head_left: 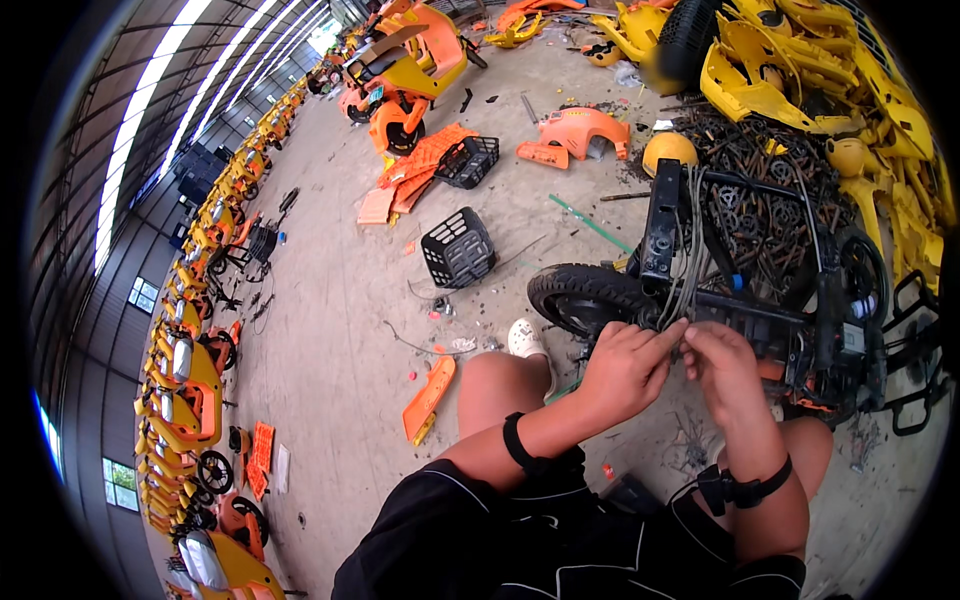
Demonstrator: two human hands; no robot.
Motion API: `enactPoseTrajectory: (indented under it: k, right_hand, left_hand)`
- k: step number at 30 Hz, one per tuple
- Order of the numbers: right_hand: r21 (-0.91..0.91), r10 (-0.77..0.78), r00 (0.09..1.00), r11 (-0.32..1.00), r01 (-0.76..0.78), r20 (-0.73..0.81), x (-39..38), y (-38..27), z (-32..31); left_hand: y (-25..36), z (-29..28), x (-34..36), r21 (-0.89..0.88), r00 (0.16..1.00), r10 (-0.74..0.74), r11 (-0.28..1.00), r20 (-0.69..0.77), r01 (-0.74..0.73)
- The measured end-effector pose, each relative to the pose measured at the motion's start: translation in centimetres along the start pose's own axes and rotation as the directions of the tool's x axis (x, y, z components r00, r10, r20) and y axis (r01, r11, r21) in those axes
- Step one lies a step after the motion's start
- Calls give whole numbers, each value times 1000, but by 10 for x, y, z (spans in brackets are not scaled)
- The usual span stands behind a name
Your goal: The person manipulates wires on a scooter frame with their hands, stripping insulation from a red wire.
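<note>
Left hand [622, 372] and right hand [722, 362] cluster, gray cables [687, 285] at twelve o'clock, black wheel [588, 298] at ten; whether either grip is closed, unclear.

Two bare hands [625, 372] [722, 368], two black wrist straps [516, 443] [748, 490], one white perforated clog [525, 341] — one black metal vehicle frame [657, 228] — and, mid-floor, two black slatted plastic baskets [458, 250] [467, 163].

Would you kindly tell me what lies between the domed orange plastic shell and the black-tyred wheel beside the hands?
In the head view, a long green strip lies between the shell and the wheel.
</note>
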State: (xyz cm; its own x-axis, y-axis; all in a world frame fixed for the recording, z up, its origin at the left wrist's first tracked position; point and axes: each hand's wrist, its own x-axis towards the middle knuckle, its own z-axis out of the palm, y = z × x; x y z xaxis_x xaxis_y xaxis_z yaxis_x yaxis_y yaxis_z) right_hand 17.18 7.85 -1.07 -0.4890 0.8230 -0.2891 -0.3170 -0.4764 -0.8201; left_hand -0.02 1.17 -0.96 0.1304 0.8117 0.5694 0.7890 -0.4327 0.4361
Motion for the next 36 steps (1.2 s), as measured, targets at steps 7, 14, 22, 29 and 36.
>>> enactPoseTrajectory:
  k: [7, 14, 22, 29, 36]
  right_hand:
    - [11, 8, 1000, 1000, -8, 6, -1, 1, -1]
    - [4, 16, 1000, 1000, -16, -13, -1, 0, 1]
    - [-17, 10, 1000, 1000, -10, 5, 0, 1, 2]
    - [-13, 9, 1000, 1000, -9, -18, -1, 0, 4]
    - [-43, 22, 1000, 999, -23, -10, -1, 3, 6]
  left_hand:
    - [1, -1, -1, -17, 1000, -1, 1000, 0, 1]
    - [1, -1, -1, -3, 1000, 11, 1000, -5, -11]
    - [0, -3, -1, -1, 1000, 1, 1000, 1, -1]
    - [-1, -4, 0, 32, 1000, 4, 999, 5, -4]
    - [-5, -7, -5, 56, 1000, 11, 998, 8, -12]
